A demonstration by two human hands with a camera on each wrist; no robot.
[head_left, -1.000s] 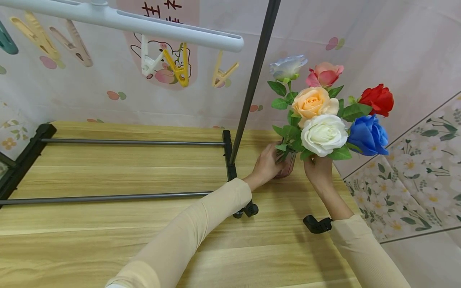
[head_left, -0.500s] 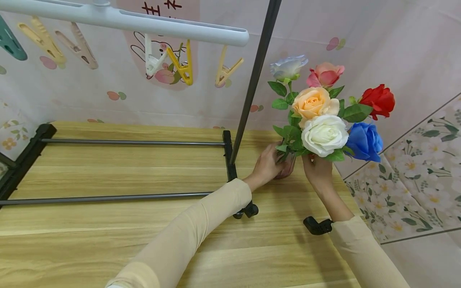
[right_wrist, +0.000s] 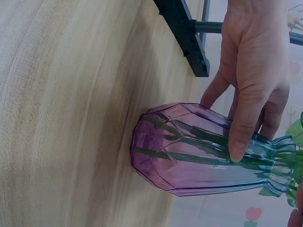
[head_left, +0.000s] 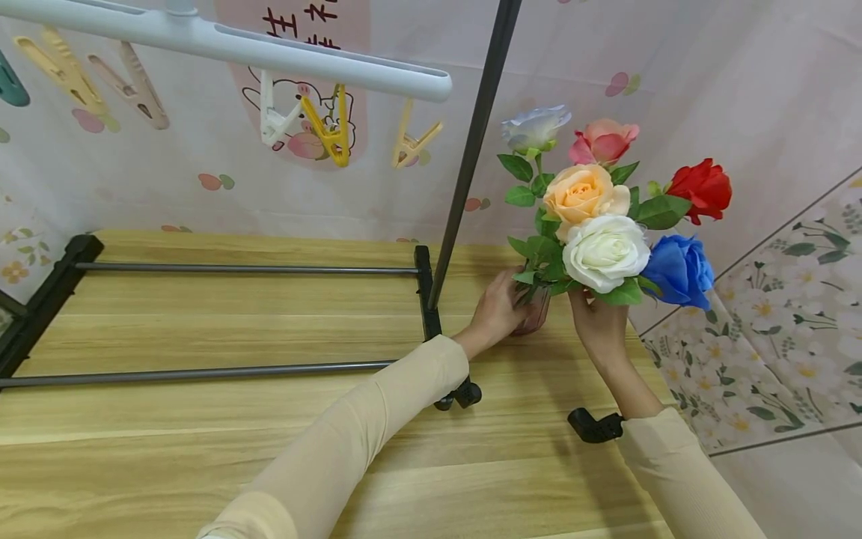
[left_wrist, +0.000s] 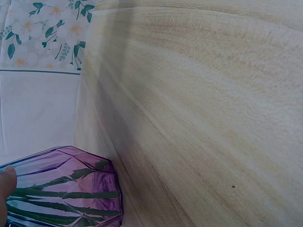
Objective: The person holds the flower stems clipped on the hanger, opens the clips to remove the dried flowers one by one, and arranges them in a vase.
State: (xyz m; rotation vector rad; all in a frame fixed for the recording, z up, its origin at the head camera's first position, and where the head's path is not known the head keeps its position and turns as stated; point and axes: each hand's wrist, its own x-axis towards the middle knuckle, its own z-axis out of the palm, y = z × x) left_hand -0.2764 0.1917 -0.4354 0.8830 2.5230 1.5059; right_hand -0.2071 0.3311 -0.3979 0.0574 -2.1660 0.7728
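A faceted pink-to-blue glass vase stands on the wooden table, with several green stems inside it. My left hand grips its side, thumb on the near face in the right wrist view. Out of the vase rises a bunch of roses: a white rose, a peach rose, a pink rose, a pale blue rose, a red rose and a blue rose. Beneath the white and blue roses, my right hand has curled fingers at the stems by the vase mouth; the blossoms hide the fingertips.
Left of the vase stands a black metal rack, its upright pole rising close by. A white hanger bar with several coloured clothes pegs hangs at upper left. A patterned curtain backs the wooden table.
The blue rose has dipped down and left, closer to the white rose. Both hands stay near the same spots. The hanging pegs sway slightly.
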